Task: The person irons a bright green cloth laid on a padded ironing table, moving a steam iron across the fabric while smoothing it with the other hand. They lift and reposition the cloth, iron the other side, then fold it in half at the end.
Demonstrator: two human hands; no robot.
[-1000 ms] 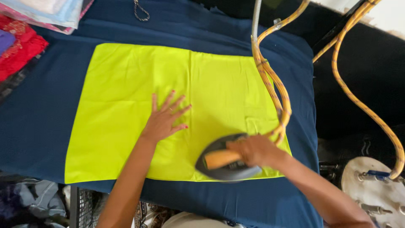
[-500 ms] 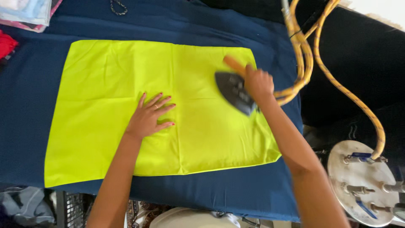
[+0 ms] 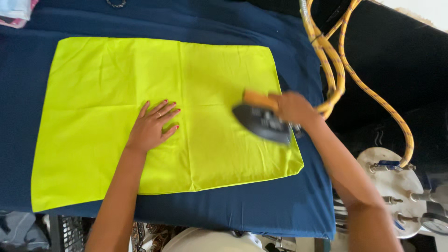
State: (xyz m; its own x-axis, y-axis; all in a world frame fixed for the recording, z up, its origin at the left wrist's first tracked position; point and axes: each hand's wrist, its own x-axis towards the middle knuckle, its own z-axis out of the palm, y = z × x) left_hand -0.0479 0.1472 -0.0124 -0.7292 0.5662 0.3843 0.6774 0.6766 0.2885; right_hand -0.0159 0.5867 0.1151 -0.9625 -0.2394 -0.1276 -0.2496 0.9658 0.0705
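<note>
ironing: a person presses a bright yellow-green cloth (image 3: pixel 116 107) spread flat over a dark blue padded table (image 3: pixel 261 205), seen from above.
left hand: the left hand (image 3: pixel 151 128) lies palm down on the cloth near its middle, fingers spread and flat, gripping nothing; red nails and a thin ring show.
right hand: the right hand (image 3: pixel 294 108) is wrapped tight around the wooden handle of the iron (image 3: pixel 261 122), well apart from the left hand.
iron: dark, pointed, a little blurred, sitting on the right part of the cloth, its tip aimed toward the left hand.
cloth: rectangular, with fold creases running across and down it; its right edge lies just past the iron, its lower edge near the table's front.
hoses: yellow braided hoses (image 3: pixel 333 70) loop down just beside the right hand and trail off to the right.
boiler: a round whitish tank top (image 3: pixel 396 184) with valves stands at lower right, beside the table.
fabric pile: folded pale fabrics (image 3: pixel 16 11) sit at the top left corner.
</note>
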